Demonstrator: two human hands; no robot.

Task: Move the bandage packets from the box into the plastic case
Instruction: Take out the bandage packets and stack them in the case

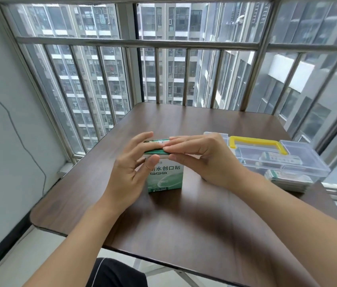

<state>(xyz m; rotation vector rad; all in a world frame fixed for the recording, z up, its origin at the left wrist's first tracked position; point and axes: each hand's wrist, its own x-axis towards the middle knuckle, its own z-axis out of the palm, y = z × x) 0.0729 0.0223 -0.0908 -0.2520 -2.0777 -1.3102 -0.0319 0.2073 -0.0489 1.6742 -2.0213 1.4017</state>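
Note:
A green and white bandage box [164, 177] stands upright in the middle of the brown table [184, 228]. My left hand [128, 172] holds it from the left, thumb on the front face and fingers over the top edge. My right hand [207, 158] comes in from the right and pinches the box's top flap [159, 141] between its straight fingers and thumb. The clear plastic case [306, 160] with a yellow handle [256, 139] lies to the right. Some bandage packets [277, 159] show through its walls. The inside of the box is hidden.
The table stands against a barred window, with a metal railing [142, 43] close behind its far edge. A white wall is on the left. The case sits near the table's right edge. Bare tabletop lies in front of the box.

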